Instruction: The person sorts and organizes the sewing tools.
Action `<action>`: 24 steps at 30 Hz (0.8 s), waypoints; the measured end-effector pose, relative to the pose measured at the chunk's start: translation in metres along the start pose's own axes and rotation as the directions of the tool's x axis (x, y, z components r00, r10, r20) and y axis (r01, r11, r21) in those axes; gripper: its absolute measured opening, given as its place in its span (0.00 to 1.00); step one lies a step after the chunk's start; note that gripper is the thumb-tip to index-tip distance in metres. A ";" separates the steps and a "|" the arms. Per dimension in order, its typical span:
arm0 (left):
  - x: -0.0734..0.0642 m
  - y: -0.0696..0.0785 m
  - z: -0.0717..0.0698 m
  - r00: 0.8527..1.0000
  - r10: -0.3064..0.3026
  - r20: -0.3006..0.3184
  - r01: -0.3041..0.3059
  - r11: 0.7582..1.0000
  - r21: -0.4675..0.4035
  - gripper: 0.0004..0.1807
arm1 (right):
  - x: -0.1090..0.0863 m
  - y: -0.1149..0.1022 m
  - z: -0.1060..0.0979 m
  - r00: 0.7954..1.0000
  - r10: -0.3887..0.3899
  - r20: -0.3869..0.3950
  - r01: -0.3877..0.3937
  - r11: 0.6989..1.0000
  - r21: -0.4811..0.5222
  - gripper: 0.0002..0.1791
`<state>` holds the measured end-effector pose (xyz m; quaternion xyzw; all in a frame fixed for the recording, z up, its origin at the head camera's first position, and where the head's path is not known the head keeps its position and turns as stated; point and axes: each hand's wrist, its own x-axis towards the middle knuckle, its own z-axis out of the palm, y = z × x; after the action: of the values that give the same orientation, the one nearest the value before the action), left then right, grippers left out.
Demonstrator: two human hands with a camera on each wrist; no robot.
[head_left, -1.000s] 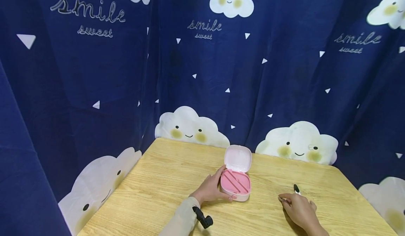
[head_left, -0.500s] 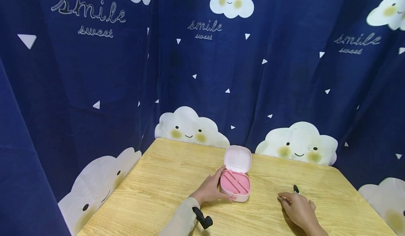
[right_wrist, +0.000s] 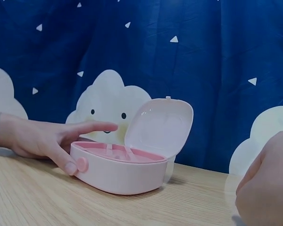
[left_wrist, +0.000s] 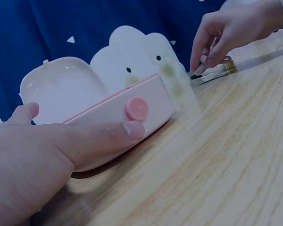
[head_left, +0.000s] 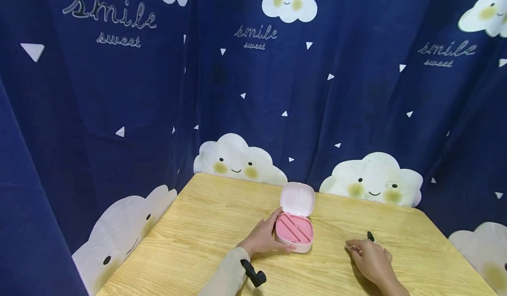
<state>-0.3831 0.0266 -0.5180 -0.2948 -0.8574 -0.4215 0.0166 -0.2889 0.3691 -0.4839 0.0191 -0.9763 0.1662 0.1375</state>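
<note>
A small pale pink box (head_left: pixel 304 247) stands on the table with its hinged lid (head_left: pixel 298 198) raised. Its pink inside has two slanting bars, and a round knob (left_wrist: pixel 137 108) sits on its front wall. My left hand (head_left: pixel 262 238) holds the box from the left side, thumb on the front wall beside the knob, fingers toward the hinge. To the right, apart from the box, my right hand (head_left: pixel 373 260) pinches a small dark-tipped item (left_wrist: pixel 196 74) low over the table. A gold-coloured part (left_wrist: pixel 231 66) shows below that hand; the kind of item is unclear.
A black-tipped thing (head_left: pixel 370 236) shows just past my right knuckles. A black mount (head_left: pixel 254 274) is strapped to my left wrist. The wooden table (head_left: pixel 222 203) ends at a dark blue curtain (head_left: pixel 253 75) printed with clouds.
My right hand has shifted slightly to the left with its fingertips together. My left hand and the box have stayed where they were.
</note>
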 end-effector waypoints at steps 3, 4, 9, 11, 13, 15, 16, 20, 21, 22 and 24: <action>0.000 0.001 0.000 1.000 -0.004 -0.001 0.004 1.000 -0.008 0.73 | 0.000 -0.002 -0.001 1.000 -0.011 -0.012 0.011 1.000 -0.002 0.13; -0.001 0.001 0.000 1.000 -0.005 -0.001 0.005 1.000 -0.009 0.73 | 0.000 -0.002 -0.001 1.000 -0.015 -0.015 0.015 1.000 -0.004 0.13; -0.001 0.002 0.000 1.000 -0.005 -0.002 0.005 1.000 -0.018 0.73 | 0.001 -0.006 -0.003 0.998 -0.037 -0.048 0.036 0.999 -0.024 0.12; -0.001 0.002 0.000 1.000 -0.005 -0.002 0.005 1.000 -0.025 0.73 | 0.001 -0.006 -0.003 0.997 -0.047 -0.064 0.045 0.998 -0.032 0.12; -0.001 0.002 0.000 1.000 -0.003 -0.002 0.003 1.000 -0.028 0.73 | 0.000 -0.007 -0.003 0.996 -0.052 -0.075 0.049 0.998 -0.034 0.12; -0.001 0.002 0.000 1.000 -0.004 -0.002 0.004 1.000 -0.028 0.73 | 0.000 -0.008 -0.003 0.995 -0.060 -0.086 0.058 0.998 -0.033 0.12; -0.001 0.002 0.000 1.000 -0.005 -0.003 0.005 1.000 -0.029 0.73 | 0.000 -0.009 -0.003 0.994 -0.063 -0.090 0.061 0.998 -0.035 0.12; -0.001 0.002 0.000 1.000 -0.012 0.000 0.012 1.000 -0.029 0.73 | 0.000 -0.012 -0.003 0.990 -0.082 -0.111 0.078 0.996 -0.041 0.12; -0.001 0.002 -0.001 1.000 -0.013 0.000 0.013 0.999 -0.030 0.73 | 0.000 -0.013 -0.003 0.989 -0.088 -0.120 0.083 0.996 -0.044 0.12; -0.001 0.002 0.000 1.000 -0.015 0.000 0.015 0.999 -0.031 0.73 | 0.001 -0.014 -0.003 0.987 -0.095 -0.128 0.089 0.995 -0.047 0.13; -0.001 0.002 -0.001 1.000 -0.015 0.000 0.015 0.999 -0.032 0.73 | 0.001 -0.015 -0.002 0.983 -0.109 -0.150 0.103 0.993 -0.050 0.12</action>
<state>-0.3813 0.0265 -0.5162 -0.2887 -0.8527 -0.4354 0.0088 -0.2881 0.3560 -0.4766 0.0555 -0.9638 0.1391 0.2206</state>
